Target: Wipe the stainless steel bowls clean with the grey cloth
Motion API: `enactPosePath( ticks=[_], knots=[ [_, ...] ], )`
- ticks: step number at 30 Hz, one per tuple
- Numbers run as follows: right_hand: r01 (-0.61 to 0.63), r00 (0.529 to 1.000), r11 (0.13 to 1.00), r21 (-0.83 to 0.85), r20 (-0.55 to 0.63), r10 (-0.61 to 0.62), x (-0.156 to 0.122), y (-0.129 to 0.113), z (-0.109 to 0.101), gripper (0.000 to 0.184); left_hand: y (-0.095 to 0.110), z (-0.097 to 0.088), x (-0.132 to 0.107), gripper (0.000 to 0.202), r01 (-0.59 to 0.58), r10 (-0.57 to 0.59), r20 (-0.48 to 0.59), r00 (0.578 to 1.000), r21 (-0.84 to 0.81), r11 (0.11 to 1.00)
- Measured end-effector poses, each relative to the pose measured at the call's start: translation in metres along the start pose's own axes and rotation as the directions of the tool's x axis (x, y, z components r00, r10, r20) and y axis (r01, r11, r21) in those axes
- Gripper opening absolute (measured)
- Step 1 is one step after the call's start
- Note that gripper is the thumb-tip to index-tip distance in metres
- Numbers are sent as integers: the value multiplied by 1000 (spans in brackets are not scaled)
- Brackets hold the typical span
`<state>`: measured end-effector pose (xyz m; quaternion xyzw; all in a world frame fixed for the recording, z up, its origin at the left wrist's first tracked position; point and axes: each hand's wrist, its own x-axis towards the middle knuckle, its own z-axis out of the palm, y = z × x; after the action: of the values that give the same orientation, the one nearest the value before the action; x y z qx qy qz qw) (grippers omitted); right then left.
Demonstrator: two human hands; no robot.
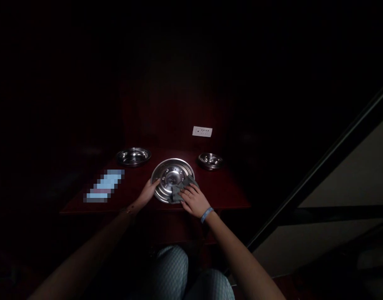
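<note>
A wide, shiny steel plate (172, 168) is tilted toward me near the front of the dark red table. My left hand (147, 192) grips its left rim, thumb on the inner face and the other fingers hidden behind. A grey cloth (178, 193) lies against the plate's lower right part. Over that cloth my right hand (194, 199) presses with its fingers closed on it; a ring and a blue wristband show on this hand and wrist.
At the back left of the table (222, 193) sits a steel dish (134, 157). Several small nested steel bowls (210, 160) stand at the back right. A blurred-out pale blue patch (104, 186) lies at left. A white socket panel (202, 131) is on the wall behind.
</note>
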<state>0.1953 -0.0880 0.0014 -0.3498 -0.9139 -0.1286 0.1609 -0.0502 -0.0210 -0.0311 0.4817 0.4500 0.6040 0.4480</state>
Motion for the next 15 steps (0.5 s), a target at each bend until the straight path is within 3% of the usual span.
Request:
enactPosePath(
  ticks=[8, 15],
  knots=[
    [192, 968, 978, 79, 147, -202, 35, 16, -3, 31, 0, 0, -8, 61, 192, -203, -75, 976, -126, 973],
    [39, 998, 995, 97, 35, -42, 36, 4, 14, 23, 3, 1, -11, 62, 143, -149, -58, 987, -96, 985]
  ],
)
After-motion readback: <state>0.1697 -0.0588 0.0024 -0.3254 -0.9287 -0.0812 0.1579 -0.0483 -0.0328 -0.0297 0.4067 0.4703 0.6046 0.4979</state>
